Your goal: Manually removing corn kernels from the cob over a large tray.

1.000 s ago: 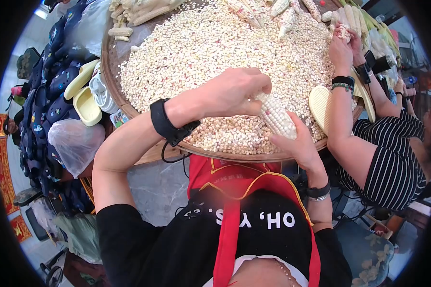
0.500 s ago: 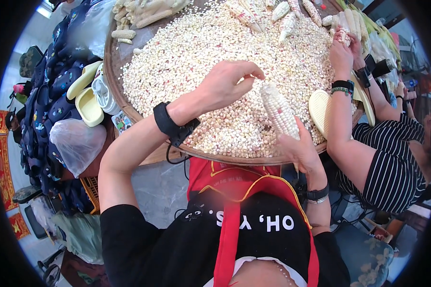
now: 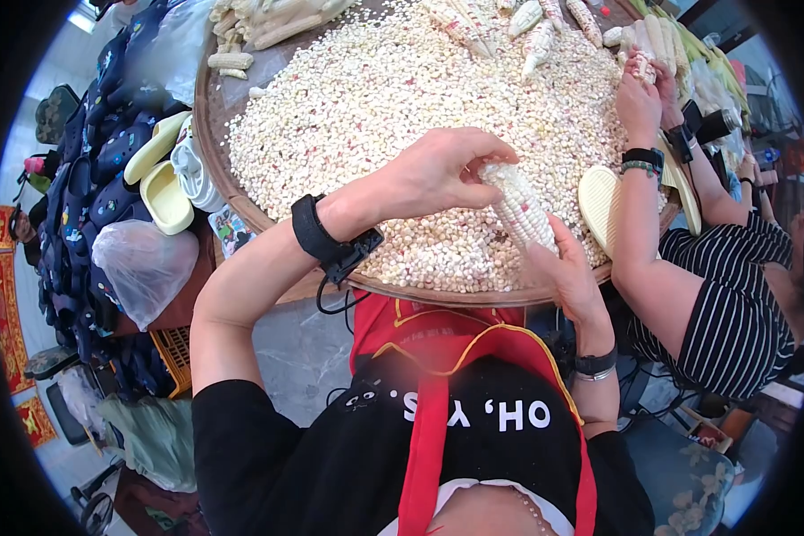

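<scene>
Over the loose kernels I hold a white corn cob (image 3: 520, 213) tilted, its rows of pale kernels mostly in place with a few pinkish ones. My right hand (image 3: 570, 277) is wrapped round its lower end, thumb along the side. At the upper end, my left hand (image 3: 442, 179) is closed against the cob, with bent fingers and thumb on the tip; the fingertips are partly hidden. Below both hands spreads a thick layer of shelled corn kernels (image 3: 348, 143), white and yellowish with scattered red ones, in a large round tray (image 3: 402, 293).
More corn cobs (image 3: 538, 45) lie at the tray's far side, with stripped cobs (image 3: 286, 27) far left. On the right, another person's hands (image 3: 641, 103) hold a cob. Pale slippers (image 3: 598, 204) rest by the right rim; yellow clogs (image 3: 165, 196) and dark clogs (image 3: 89, 214) are at left.
My left hand has come down and right, from apart above the cob onto its upper end. My right hand still holds the cob, nearly in the same place.
</scene>
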`<state>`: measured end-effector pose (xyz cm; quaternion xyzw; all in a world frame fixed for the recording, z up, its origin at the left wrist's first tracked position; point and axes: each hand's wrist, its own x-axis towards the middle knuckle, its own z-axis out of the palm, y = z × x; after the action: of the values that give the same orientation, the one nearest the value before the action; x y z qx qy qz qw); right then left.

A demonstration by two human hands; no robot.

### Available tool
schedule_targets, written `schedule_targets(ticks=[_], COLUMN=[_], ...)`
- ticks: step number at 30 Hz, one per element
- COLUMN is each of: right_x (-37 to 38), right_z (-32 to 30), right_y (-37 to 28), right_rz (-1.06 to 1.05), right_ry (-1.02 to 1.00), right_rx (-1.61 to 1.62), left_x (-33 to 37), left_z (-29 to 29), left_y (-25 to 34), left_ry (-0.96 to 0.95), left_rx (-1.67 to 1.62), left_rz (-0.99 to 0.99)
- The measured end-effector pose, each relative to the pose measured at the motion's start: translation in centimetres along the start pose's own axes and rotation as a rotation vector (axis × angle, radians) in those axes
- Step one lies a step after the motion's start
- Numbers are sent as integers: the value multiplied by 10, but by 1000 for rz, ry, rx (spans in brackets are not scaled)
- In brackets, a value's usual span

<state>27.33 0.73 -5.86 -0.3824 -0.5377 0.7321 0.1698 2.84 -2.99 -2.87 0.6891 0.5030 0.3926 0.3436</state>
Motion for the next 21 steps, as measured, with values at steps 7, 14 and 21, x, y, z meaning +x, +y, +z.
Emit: schedule_targets(ticks=[7,14,21], right_x=[2,8,13], right_z=[5,9,8], right_y=[1,1,15], right_rz=[-206,-260,-272], right_ry=[103,168,193], right_rx=[-273,-431,-271], left_x=[-2,1,12], left_z=[3,27,12], left_y=[-1,-11,-27], left_ry=[-8,132,259], left_rx=[259,573,441], left_rz=[126,183,66])
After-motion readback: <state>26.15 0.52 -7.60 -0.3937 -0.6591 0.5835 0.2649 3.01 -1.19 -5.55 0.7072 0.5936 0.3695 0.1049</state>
